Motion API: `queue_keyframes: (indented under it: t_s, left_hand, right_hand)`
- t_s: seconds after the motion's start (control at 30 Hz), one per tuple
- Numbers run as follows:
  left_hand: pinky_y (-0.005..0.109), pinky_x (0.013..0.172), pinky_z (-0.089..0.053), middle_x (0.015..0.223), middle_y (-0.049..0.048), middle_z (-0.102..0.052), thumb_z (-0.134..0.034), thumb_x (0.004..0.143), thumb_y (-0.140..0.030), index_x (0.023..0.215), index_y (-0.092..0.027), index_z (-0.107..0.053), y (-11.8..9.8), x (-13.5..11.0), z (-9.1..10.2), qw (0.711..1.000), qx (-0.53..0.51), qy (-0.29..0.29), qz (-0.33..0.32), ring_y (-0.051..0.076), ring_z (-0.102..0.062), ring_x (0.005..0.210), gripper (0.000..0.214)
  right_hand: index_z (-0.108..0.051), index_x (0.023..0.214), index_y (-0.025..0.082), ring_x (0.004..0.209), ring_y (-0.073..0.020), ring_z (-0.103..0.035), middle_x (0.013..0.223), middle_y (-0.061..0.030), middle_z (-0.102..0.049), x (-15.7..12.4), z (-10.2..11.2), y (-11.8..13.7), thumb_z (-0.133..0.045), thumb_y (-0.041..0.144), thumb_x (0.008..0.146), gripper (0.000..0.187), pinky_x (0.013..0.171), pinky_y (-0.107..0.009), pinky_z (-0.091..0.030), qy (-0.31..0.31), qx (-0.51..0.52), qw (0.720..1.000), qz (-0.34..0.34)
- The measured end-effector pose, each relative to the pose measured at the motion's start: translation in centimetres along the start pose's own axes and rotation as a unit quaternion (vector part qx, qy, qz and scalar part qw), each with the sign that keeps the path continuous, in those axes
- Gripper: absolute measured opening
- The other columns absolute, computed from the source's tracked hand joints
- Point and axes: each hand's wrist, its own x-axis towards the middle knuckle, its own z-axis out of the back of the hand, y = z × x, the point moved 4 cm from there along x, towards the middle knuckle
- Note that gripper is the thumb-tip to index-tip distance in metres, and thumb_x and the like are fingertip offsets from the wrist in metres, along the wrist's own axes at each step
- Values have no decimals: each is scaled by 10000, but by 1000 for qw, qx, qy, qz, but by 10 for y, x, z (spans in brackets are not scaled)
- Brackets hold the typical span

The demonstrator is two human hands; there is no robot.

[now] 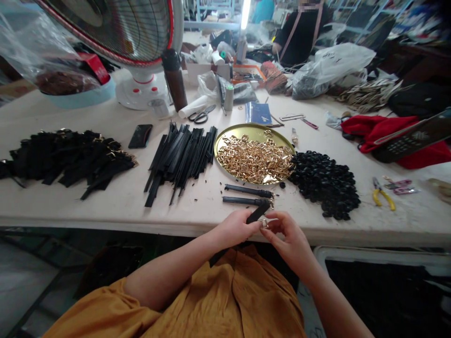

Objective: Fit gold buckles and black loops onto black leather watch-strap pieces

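Note:
My left hand [236, 229] is closed round a black strap [258, 213] just over the table's front edge. A small gold buckle [264, 224] sits by the strap, and my right hand [287, 234] pinches it between thumb and fingertips. Just beyond my hands lie two black straps [243, 201] with gold hardware at their right ends. A round gold tray [219, 164] heaped with gold buckles [252, 157] stands behind them. To its left is a bundle of loose black strips [183, 157]; to its right, a pile of small black loops [324, 183].
Black straps with gold ends [70, 157] are heaped at far left, near a phone [140, 136]. A fan [139, 89], a brown bottle [175, 82] and scissors [202, 115] stand or lie behind. Yellow-handled pliers [383, 195] lie at right. A person [303, 35] is across the table.

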Motion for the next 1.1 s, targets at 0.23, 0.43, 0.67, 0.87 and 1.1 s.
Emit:
queue_keyframes:
  t_s: [0.23, 0.43, 0.67, 0.87, 1.1]
  left_hand:
    - [188, 412, -318, 539, -42, -449, -421, 789, -406, 753, -156, -492, 3, -6, -2, 997, -34, 69, 30, 88, -422, 446, 263]
    - [191, 510, -358, 633, -23, -517, -309, 857, -328, 806, -157, -485, -4, -5, 10, 999, -8, 37, -8, 89, -450, 529, 251]
    - [215, 580, -357, 677, 6, -572, -317, 860, -280, 793, -164, -557, -2, 0, 17, 993, 111, 16, -33, 131, -510, 634, 275]
    - [229, 641, -369, 813, 34, -623, -334, 856, -265, 871, -168, -582, -6, 8, 12, 993, 105, 12, -60, 149, -534, 724, 267]
    - [198, 570, -377, 710, -14, -550, -423, 797, -287, 801, -153, -513, -1, 9, 5, 998, -39, 35, 15, 100, -476, 623, 161]
  right_hand:
    - [-638, 891, 230, 696, -156, -592, 759, -11, -637, 0, -6, -14, -655, 346, 698, 225, 666, -302, -487, 21, 129, 988, -85]
    - [-659, 827, 236, 550, -58, -553, 678, 52, -613, 10, -9, -27, -767, 278, 588, 266, 570, -181, -510, -87, 424, 865, -253]
    - [-650, 842, 235, 591, -54, -581, 798, 24, -632, 15, -20, -41, -748, 186, 594, 272, 582, -125, -536, -74, 555, 760, -329]
    - [-622, 853, 237, 562, -86, -535, 742, 23, -606, 12, -31, -34, -708, 310, 662, 221, 532, -219, -494, -70, 443, 848, -281]
    - [-564, 741, 203, 630, -112, -497, 650, 44, -546, 2, -29, -18, -639, 355, 728, 170, 633, -246, -405, -126, 256, 939, -191]
